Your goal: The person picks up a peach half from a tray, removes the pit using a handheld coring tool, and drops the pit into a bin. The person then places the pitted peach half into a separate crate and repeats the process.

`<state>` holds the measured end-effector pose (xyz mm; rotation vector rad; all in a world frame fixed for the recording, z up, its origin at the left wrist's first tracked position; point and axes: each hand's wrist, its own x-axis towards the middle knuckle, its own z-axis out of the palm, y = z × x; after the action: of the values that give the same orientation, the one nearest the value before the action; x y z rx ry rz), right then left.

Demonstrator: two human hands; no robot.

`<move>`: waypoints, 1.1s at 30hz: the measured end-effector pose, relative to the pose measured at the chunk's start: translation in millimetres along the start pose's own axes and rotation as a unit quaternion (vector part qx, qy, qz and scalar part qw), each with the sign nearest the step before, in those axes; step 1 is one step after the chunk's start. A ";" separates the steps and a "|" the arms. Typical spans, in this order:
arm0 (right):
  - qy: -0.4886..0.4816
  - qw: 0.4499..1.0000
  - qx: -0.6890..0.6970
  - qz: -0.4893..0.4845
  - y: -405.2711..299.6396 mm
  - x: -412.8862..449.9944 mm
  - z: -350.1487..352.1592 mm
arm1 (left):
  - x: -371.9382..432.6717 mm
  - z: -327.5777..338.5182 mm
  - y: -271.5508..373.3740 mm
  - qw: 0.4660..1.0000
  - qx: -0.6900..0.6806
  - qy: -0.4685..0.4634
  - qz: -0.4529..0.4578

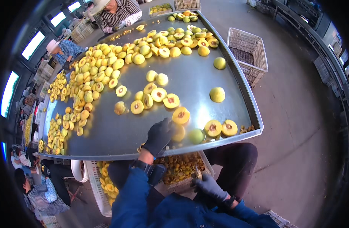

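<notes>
My left hand [158,136], in a dark glove, is over the near edge of a metal table, its fingers blurred beside a yellow peach half [178,132]; whether it grips the fruit is unclear. My right hand [210,186], gloved in grey, is below the table edge, closed around a small tool [197,172] with a metal tip, partly hidden by the fingers. Cut peach halves [213,128] with brown centres and a greenish whole peach [196,136] lie near the table's front right corner. More halves [158,94] sit mid-table, and a long heap of peaches [100,67] curves along the far and left sides.
The table's raised metal rim [234,139] runs in front of me. Beneath it are a crate of pits and scraps [183,168], a white crate [98,193] of peach pieces and a white bucket [78,171]. An openwork crate [247,51] stands right. Several co-workers sit around.
</notes>
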<state>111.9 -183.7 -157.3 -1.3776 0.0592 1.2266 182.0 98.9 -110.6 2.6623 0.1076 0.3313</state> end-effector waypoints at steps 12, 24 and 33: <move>0.006 0.999 -0.029 0.019 -5.2 13.7 1.7 | 74.0 6.5 -17.6 0.990 0.086 -0.037 0.103; 0.036 0.999 0.036 0.002 42.0 36.6 10.4 | 179.8 4.3 -137.3 0.957 0.274 0.091 -0.026; -0.019 0.997 -0.069 0.016 8.6 23.8 4.0 | 145.2 -65.9 -73.3 0.965 0.016 -0.181 0.191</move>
<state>114.1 -168.5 -177.8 -1.4759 -0.0312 1.3027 304.5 211.5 -54.9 2.7161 -0.5235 -0.0457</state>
